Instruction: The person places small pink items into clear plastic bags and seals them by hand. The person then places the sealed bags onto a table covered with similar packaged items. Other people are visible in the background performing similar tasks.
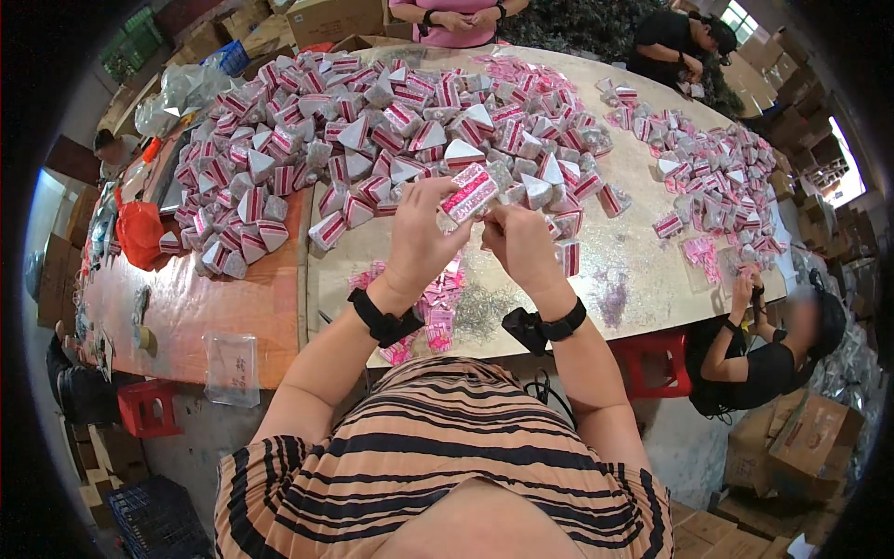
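Observation:
Up in front of me, my left hand [424, 228] grips a small pink-and-white striped block [468, 193] with a pink printed face, between thumb and fingers. Close by its lower right edge, my right hand [523, 244] has its fingers pinched together; anything between them is too small to make out. Behind both hands spreads a large heap of wedge-shaped pieces [428, 136], striped pink and white like cake slices, many with silvery grey sides. Below my hands lie loose pink printed cards [440, 312], and beside them a scatter of thin wire-like bits [503, 296].
The pale tabletop [605, 279] adjoins an orange-brown board [186, 321]. A second heap of wedges [717, 172] lies to the right, near a seated person [768, 345]. Others are across the table. A red bag [140, 233], a clear plastic box [232, 368] and red stools [654, 365] stand around.

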The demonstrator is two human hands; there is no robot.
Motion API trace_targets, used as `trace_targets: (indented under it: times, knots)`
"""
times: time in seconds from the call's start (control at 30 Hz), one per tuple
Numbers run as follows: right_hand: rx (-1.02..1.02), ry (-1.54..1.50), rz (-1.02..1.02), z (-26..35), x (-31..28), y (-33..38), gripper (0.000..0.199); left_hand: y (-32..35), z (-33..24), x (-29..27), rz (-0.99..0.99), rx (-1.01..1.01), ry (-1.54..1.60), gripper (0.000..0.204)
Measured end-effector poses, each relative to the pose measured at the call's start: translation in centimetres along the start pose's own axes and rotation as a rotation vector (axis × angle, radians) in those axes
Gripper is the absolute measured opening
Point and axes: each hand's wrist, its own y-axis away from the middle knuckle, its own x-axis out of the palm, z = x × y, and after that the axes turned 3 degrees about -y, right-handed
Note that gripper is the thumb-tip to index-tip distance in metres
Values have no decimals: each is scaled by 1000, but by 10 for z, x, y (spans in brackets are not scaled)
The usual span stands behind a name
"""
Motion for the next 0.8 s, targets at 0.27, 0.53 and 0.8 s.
trace_targets:
  times: [0.27,0.53,0.8]
  knots:
    - [357,-601,212,-11,-16,1,13,6,17,0,78,-432,290,41]
    - [579,-893,363,-43,29,20,22,31,32,6,190,-487,334,40]
    - [643,-895,340,-74,67,50,15,60,67,15,460,-655,278,52]
